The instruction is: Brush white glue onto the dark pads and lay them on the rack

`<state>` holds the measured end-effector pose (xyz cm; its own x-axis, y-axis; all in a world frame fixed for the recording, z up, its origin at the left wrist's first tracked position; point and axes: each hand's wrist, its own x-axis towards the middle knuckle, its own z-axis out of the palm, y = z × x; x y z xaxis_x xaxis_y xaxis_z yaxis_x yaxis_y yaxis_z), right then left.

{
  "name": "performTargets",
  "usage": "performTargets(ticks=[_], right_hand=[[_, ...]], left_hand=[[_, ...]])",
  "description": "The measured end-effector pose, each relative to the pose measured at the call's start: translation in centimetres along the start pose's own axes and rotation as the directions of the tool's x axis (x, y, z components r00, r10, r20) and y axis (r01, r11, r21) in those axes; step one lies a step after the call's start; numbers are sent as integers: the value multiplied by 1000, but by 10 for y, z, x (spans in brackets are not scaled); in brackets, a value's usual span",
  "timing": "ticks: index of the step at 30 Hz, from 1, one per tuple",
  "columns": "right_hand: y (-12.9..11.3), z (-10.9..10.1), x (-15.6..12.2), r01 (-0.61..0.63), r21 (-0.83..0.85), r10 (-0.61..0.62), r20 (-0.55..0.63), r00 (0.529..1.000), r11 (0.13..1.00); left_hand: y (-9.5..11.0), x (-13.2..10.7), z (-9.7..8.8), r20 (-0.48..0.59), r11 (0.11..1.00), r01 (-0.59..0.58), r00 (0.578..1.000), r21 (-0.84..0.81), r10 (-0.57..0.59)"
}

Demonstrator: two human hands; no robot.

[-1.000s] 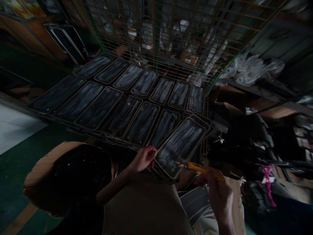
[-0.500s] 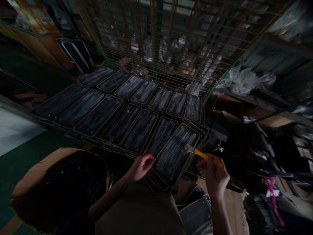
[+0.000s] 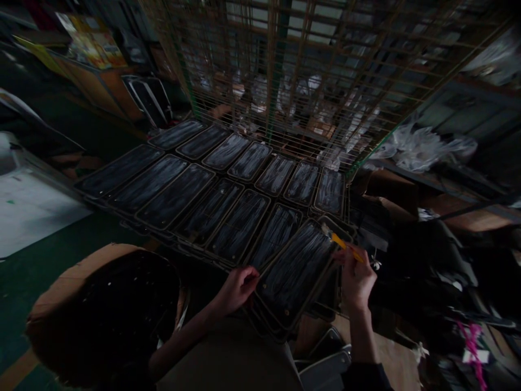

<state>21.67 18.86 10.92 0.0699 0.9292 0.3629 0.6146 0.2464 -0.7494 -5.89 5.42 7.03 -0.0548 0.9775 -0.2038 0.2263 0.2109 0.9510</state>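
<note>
In my right hand (image 3: 358,277) is a paintbrush (image 3: 344,247) with a yellow handle, its bristles at the upper right corner of a dark rectangular panel (image 3: 297,266). Whitish streaks run lengthwise over that panel, which lies slantwise on top of others in a stack. My left hand (image 3: 240,285) pinches the panel's left edge near its lower corner. Beyond it, several more dark panels (image 3: 238,222) with pale rims and similar white streaks lie side by side in two rows.
A wire mesh cage wall (image 3: 277,81) rises behind the rows. At lower left stands a round cardboard-edged container (image 3: 77,277) with a dark inside. Plastic bags (image 3: 423,144) fill a shelf at right. More panels (image 3: 325,372) lean below, beside cardboard (image 3: 391,347).
The brush has moved up the panel from its middle right to its upper right corner. My left hand keeps its hold on the edge. The whole view has shifted slightly.
</note>
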Motion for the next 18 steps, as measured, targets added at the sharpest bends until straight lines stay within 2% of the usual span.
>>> performTargets(ticks=[3, 8, 10, 12, 15, 17, 18], right_hand=[[-6, -10, -9, -8, -71, 2, -82, 997, 997], [-15, -6, -23, 11, -74, -9, 26, 1000, 997], [-16, -5, -28, -15, -134, 9, -44, 999, 991], [-19, -6, -34, -39, -182, 7, -174, 985, 982], [-28, -6, -49, -33, -115, -1, -286, 958, 993], [-30, -2, -64, -27, -50, 10, -321, 947, 998], [-30, 2, -72, -31, -50, 12, -334, 942, 998]], left_hand=[[-7, 0, 2, 34, 999, 37, 999, -36, -36], [-7, 1, -1, 78, 996, 36, 997, -85, -29], [-4, 2, -3, 91, 993, 39, 995, -114, -29], [-2, 2, -5, 129, 977, 78, 990, -200, -53], [2, 3, -9, 295, 867, 257, 946, -426, -135], [7, 6, -13, 394, 751, 353, 909, -558, -134], [9, 8, -16, 413, 697, 368, 904, -616, -113]])
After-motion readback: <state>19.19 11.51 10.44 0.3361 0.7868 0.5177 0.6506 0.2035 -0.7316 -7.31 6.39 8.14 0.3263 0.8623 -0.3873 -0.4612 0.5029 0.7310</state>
